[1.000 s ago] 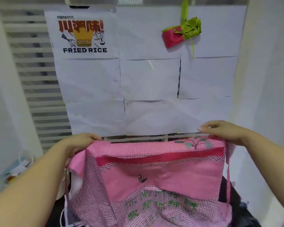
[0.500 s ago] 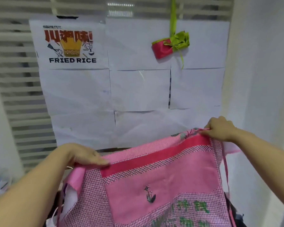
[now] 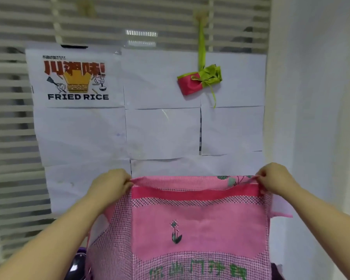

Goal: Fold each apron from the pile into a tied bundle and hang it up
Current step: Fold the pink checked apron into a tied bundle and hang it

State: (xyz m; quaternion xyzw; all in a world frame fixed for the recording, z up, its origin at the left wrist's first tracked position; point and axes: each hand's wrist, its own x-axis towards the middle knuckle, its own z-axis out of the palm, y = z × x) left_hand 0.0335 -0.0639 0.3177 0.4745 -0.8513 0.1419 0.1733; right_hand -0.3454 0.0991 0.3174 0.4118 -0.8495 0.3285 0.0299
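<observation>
Now that your left hand [image 3: 111, 183] sits level with your right hand [image 3: 275, 178] instead of lower, each pinching a top corner, the apron [image 3: 198, 225] hangs spread below the bundle [image 3: 198, 79], probably ready for folding.

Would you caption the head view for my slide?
Left hand and right hand pinch the top corners of a pink apron; tied bundle hangs behind.

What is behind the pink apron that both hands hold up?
The pink apron hides most. Above its top edge show white paper sheets over a slatted blind; a dark purple thing peeks out lower left.
</observation>
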